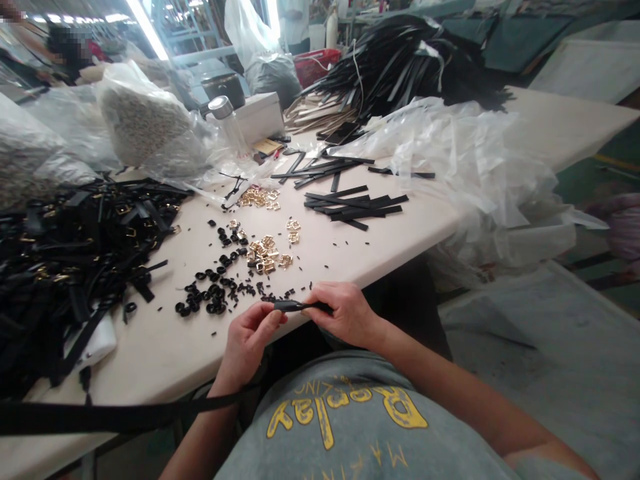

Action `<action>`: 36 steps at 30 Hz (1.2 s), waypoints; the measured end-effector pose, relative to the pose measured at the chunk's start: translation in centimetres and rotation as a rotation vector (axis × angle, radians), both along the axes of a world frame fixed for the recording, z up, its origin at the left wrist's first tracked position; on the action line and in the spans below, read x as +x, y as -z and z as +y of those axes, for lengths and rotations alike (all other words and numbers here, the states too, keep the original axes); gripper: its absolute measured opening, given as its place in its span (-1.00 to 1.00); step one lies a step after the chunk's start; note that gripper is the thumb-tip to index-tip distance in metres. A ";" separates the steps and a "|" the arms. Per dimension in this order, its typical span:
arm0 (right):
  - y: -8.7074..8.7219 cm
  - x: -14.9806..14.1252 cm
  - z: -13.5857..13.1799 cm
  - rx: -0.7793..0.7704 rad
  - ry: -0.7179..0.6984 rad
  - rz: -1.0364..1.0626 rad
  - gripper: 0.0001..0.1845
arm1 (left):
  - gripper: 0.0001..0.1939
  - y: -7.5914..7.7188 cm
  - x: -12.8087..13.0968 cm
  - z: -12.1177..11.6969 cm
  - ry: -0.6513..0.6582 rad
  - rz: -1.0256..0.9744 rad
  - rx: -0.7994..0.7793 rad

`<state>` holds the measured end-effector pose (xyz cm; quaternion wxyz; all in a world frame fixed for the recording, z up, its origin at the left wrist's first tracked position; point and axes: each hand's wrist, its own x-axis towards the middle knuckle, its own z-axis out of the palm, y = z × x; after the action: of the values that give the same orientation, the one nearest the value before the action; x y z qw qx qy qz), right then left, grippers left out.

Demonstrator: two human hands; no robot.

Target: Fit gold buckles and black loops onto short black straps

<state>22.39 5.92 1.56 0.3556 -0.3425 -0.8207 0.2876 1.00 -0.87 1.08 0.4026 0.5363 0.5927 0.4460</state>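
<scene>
A narrow black strap is stretched between my two hands at the table's front edge. My left hand pinches its left end between thumb and fingers. The fingers of my right hand are closed around the other end, hiding part of it. Just beyond my hands lie small black loops and tiny black pieces. Gold-coloured buckles lie in a loose heap behind them, with a second heap of gold buckles farther back.
Cut black strips lie at the table's middle. A large pile of buckled black straps covers the left side. Clear plastic sheeting drapes over the right edge. Filled plastic bags, a lidded bottle and a strip bundle stand behind.
</scene>
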 end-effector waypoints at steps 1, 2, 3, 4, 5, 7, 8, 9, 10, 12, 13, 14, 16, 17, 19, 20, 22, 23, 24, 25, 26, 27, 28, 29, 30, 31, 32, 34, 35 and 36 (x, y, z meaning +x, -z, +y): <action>-0.1 -0.1 -0.2 0.030 -0.018 -0.010 -0.92 | -0.73 0.1 0.1 0.1 0.013 -0.049 -0.061; -0.1 -0.2 -0.3 0.054 -0.033 -0.021 -0.92 | -0.72 0.2 0.1 0.1 0.021 -0.091 -0.100; -0.1 -0.3 -0.5 0.072 -0.038 -0.028 -0.93 | -0.71 0.2 0.2 0.2 0.022 -0.124 -0.124; 0.0 -0.5 -0.7 0.079 -0.037 -0.030 -0.96 | -0.70 0.3 0.3 0.3 0.020 -0.149 -0.141; 0.0 -0.7 -0.8 0.075 -0.035 -0.027 -0.98 | -0.69 0.3 0.4 0.3 0.014 -0.173 -0.153; 0.2 -1.0 -1.0 0.054 -0.032 0.001 -0.92 | -0.69 0.2 0.5 0.3 0.008 -0.223 -0.171; 0.3 -1.1 -1.1 0.049 -0.032 0.019 -0.89 | -0.69 0.2 0.6 0.3 0.010 -0.249 -0.178; 0.4 -1.3 -1.2 0.050 -0.034 0.034 -0.87 | -0.69 0.2 0.8 0.3 0.014 -0.275 -0.183; 0.5 -1.4 -1.2 0.062 -0.037 0.044 -0.87 | -0.69 0.2 0.9 0.3 0.019 -0.298 -0.187; 0.7 -1.7 -1.3 0.103 -0.037 0.045 -0.88 | -0.68 0.4 1.1 0.2 0.022 -0.346 -0.195; 0.8 -1.7 -1.3 0.123 -0.039 0.038 -0.88 | -0.68 0.5 1.2 0.2 0.021 -0.370 -0.200; 0.9 -1.8 -1.3 0.137 -0.043 0.030 -0.89 | -0.68 0.6 1.3 0.2 0.021 -0.390 -0.203; 1.1 -1.8 -1.2 0.153 -0.055 0.014 -0.89 | -0.69 0.7 1.3 0.1 0.027 -0.398 -0.202; 1.2 -1.8 -1.2 0.156 -0.063 0.001 -0.89 | -0.70 0.8 1.3 0.1 0.031 -0.381 -0.193; 1.3 -1.8 -1.1 0.166 -0.076 -0.033 -0.89 | -0.72 0.6 1.1 0.1 0.040 -0.314 -0.166; 1.3 -1.8 -1.1 0.172 -0.084 -0.055 -0.89 | -0.73 0.5 1.0 0.1 0.045 -0.273 -0.152; 1.3 -1.9 -1.0 0.183 -0.101 -0.093 -0.86 | -0.75 0.2 0.9 0.1 0.064 -0.189 -0.119; 1.2 -1.9 -0.9 0.183 -0.111 -0.104 -0.84 | -0.75 0.0 0.7 0.1 0.079 -0.146 -0.102; 1.2 -2.0 -0.8 0.179 -0.121 -0.110 -0.82 | -0.75 -0.1 0.5 0.1 0.093 -0.104 -0.087; 1.2 -2.0 -0.7 0.170 -0.132 -0.117 -0.81 | -0.75 -0.1 0.3 0.2 0.109 -0.063 -0.072; 1.2 -2.0 -0.6 0.160 -0.138 -0.122 -0.81 | -0.76 -0.2 -0.1 0.3 0.118 -0.021 -0.059; 1.2 -2.0 -0.5 0.151 -0.142 -0.126 -0.81 | -0.77 -0.2 -0.6 0.5 0.118 0.020 -0.043; 1.3 -2.0 -0.4 0.144 -0.143 -0.132 -0.82 | -0.78 -0.1 -1.2 0.8 0.106 0.064 -0.025; 1.4 -2.0 -0.3 0.141 -0.142 -0.137 -0.82 | -0.79 -0.1 -2.0 1.2 0.083 0.111 0.001; 1.5 -2.0 -0.3 0.140 -0.138 -0.142 -0.83 | -0.80 -0.2 -2.7 1.7 0.050 0.169 0.036; 1.6 -2.0 -0.3 0.141 -0.135 -0.145 -0.83 | -0.81 -0.2 -3.6 2.3 0.012 0.243 0.076; 1.8 -2.0 -0.3 0.146 -0.132 -0.149 -0.83 | -0.83 -0.3 -4.3 3.1 -0.026 0.331 0.116; 2.0 -2.0 -0.4 0.162 -0.129 -0.154 -0.83 | -0.88 -0.5 -5.6 4.8 -0.069 0.525 0.177; 2.0 -1.9 -0.4 0.173 -0.128 -0.156 -0.84 | -0.89 -0.5 -6.1 5.8 -0.071 0.618 0.198; 2.1 -1.9 -0.4 0.184 -0.125 -0.158 -0.84 | -0.87 -0.5 -6.4 6.7 -0.059 0.705 0.208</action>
<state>20.47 5.48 -0.50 0.3012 -0.2783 -0.8888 0.2047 -5.37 5.82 1.53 0.1041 0.6777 0.6618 0.3031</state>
